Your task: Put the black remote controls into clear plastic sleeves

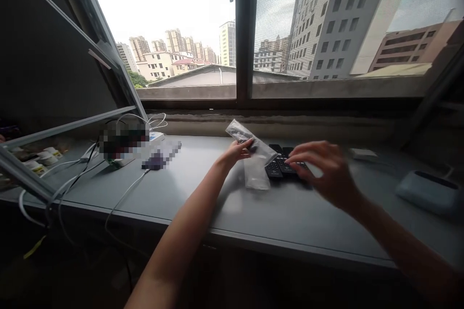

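Observation:
My left hand (239,150) is closed on a clear plastic bag (266,151), tilted above the desk. Something dark shows in the bag, partly under my fingers. Below it, another clear bag (257,176) lies flat on the desk. Several black remote controls (274,170) with small buttons lie side by side just to the right of the bags. Over their right side is my right hand (322,166), fingers bent and apart from the thumb, nothing visible between them. It hides part of the remotes; whether a fingertip touches one, I cannot tell.
A phone-like device (154,160) on a white cable and a blurred-out item (125,140) beside a power strip (156,137) occupy the left. A metal frame (97,38) rises there. At right are a pale blue box (427,192) and a small white box (363,154). The window (243,34) stands behind.

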`<action>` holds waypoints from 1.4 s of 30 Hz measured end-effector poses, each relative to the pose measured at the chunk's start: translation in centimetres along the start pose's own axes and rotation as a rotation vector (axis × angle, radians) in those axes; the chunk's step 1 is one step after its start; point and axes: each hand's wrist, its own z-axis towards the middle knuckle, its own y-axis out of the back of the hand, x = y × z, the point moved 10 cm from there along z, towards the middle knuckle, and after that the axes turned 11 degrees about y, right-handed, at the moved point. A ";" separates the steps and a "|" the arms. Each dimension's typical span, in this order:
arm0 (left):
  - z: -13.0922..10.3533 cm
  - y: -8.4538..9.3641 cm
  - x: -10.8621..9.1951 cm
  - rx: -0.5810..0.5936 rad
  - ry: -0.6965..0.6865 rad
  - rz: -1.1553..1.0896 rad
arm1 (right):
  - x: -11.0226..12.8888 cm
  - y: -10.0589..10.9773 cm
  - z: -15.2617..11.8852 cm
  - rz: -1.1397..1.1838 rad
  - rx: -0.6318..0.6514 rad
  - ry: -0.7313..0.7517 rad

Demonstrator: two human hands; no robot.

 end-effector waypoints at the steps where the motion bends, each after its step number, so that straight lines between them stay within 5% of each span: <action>1: -0.1 0.2 0.2 -0.012 0.002 -0.008 | 0.4 -0.8 0.0 -0.029 0.016 0.017; 4: -0.2 0.4 0.4 -0.057 0.009 -0.059 | 0.8 -2.8 -0.4 -0.140 0.072 0.046; 9: -0.4 -1.0 0.8 -0.057 0.014 -0.014 | -0.4 -2.9 -1.7 -0.182 0.047 -0.019; 15: -0.1 -2.0 1.8 -0.004 0.030 0.006 | 1.3 -4.3 -2.4 -0.179 0.099 0.110; 24: 0.0 -1.9 2.4 -0.014 0.035 0.051 | 2.0 -2.4 -2.1 -0.400 -0.085 0.169; 34: -1.3 -4.4 1.9 0.071 -0.006 0.072 | 2.4 -2.6 -1.8 -0.511 -0.092 0.144; 42: -1.4 -6.5 2.9 0.149 0.088 0.019 | 2.7 -2.8 -2.2 -0.534 -0.067 0.251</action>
